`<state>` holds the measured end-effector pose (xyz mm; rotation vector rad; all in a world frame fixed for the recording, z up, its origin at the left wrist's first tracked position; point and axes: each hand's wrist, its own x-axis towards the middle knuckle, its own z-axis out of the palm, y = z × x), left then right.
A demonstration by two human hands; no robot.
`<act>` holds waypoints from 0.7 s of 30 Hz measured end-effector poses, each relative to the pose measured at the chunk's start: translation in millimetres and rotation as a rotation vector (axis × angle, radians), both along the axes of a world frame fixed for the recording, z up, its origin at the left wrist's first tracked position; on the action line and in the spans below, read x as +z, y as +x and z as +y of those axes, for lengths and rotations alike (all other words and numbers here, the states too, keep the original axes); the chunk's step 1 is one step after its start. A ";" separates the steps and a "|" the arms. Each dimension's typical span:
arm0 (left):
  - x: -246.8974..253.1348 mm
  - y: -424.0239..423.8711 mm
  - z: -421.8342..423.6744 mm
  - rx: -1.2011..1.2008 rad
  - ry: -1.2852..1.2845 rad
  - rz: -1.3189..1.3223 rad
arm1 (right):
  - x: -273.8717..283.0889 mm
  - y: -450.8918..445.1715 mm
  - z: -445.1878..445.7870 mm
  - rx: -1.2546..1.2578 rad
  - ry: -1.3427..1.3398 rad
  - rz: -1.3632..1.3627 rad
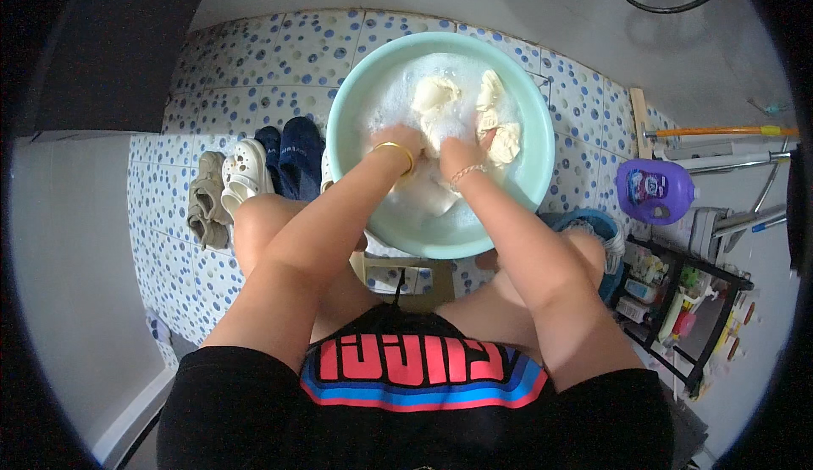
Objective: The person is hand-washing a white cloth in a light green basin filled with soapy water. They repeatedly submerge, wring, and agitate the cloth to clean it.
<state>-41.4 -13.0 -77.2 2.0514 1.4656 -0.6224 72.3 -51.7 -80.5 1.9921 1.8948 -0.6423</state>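
A pale mint-green plastic basin (343,111) of sudsy water stands on the floor between my knees. In it a cream-coloured cloth (437,94) lies bunched and partly sunk under white foam (392,107). My left hand (399,143), with a gold bangle at its wrist, is down in the suds at the left of the cloth; foam hides its fingers. My right hand (467,152), wearing a braided bracelet, grips wet folds at the cloth's right side. Part of that hand is covered by fabric and foam.
Beige shoes (208,200), white clogs (244,174) and dark blue slippers (301,159) line the tiled floor at left. To the right are a purple detergent bottle (654,192), a blue bucket (606,225) with a mop head, several poles and a black rack (686,317) of bottles.
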 end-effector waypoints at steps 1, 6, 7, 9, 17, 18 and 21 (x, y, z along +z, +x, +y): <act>18.7 3.9 4.0 -0.055 0.031 -0.007 | 4.9 3.3 8.0 -0.047 -0.007 0.068; 41.2 0.9 25.1 0.096 0.226 -0.351 | 31.2 36.4 31.6 -0.247 0.169 0.597; 59.2 1.1 27.8 0.177 0.168 -0.410 | 32.7 42.4 30.6 -0.271 0.171 0.646; 81.6 0.8 28.3 0.297 0.092 -0.572 | 34.3 51.7 26.8 -0.315 0.174 0.746; 101.4 11.3 -9.2 0.045 -0.015 -0.740 | 116.3 66.0 0.0 -0.072 0.054 0.406; 88.4 15.9 -18.6 -0.022 -0.042 -0.756 | 111.3 75.2 -6.8 -0.048 0.076 0.424; 72.5 20.8 -41.8 -0.227 -0.175 -0.733 | 102.0 82.7 -15.6 -0.018 0.114 0.355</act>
